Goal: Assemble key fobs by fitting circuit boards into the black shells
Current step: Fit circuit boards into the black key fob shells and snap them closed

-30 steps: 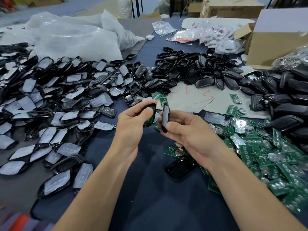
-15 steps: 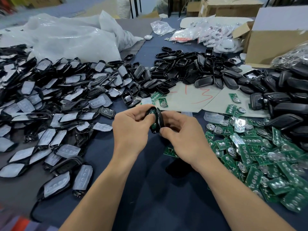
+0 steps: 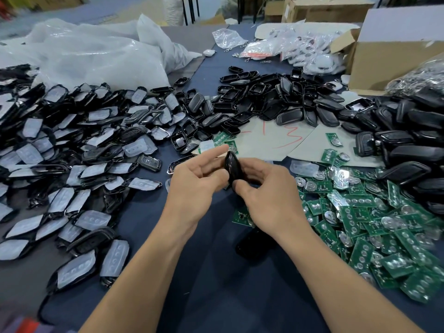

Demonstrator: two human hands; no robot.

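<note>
Both hands hold one black key fob (image 3: 232, 167) on edge above the dark blue table cloth (image 3: 216, 284). Its two shell halves are pressed together and no green board shows. My left hand (image 3: 194, 183) grips the fob from the left, with the index finger stretched out past its top. My right hand (image 3: 269, 193) pinches it from the right, thumb on its lower end. A heap of green circuit boards (image 3: 374, 224) lies to the right. Empty black shells (image 3: 264, 99) are piled behind the hands.
Shell halves with grey rubber button pads (image 3: 72, 152) cover the left side. A black fob (image 3: 252, 241) lies under my right wrist. More dark fobs (image 3: 408, 140) sit at the right, a cardboard box (image 3: 394, 56) and plastic bags (image 3: 91, 54) at the back.
One second ago my hands held two separate shell halves, with a green board in the left one. They have been brought together and now form one closed fob.
</note>
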